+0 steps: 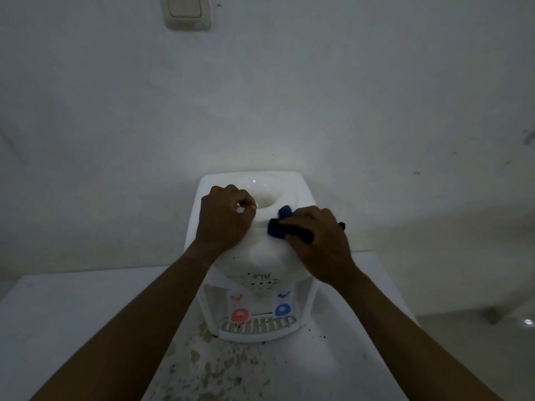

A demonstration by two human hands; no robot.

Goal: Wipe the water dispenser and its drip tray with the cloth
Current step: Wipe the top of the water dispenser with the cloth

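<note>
**A:** What's nearest?

**B:** A white table (86,328) blotched with brownish stains. On it is the drip tray (257,332) at the water dispenser's (260,256) foot, with dark specks in its grille. I'd judge it light, loose plastic, best held by its rim. The red tap (240,314) and blue tap (282,309) overhang it and will crowd a wiping hand.

**A:** And the hands?

**B:** They're higher up. The left hand (223,218) curls its fingers onto the rim of the bottle well (267,198), steadying a body that looks hollow and easily shoved. The right hand (321,241) clutches a bunched, soft dark-blue cloth (278,227), pressed on the top beside the well.

**A:** Beyond?

**B:** The wall (347,96) close behind, and a light switch (186,11).
</note>
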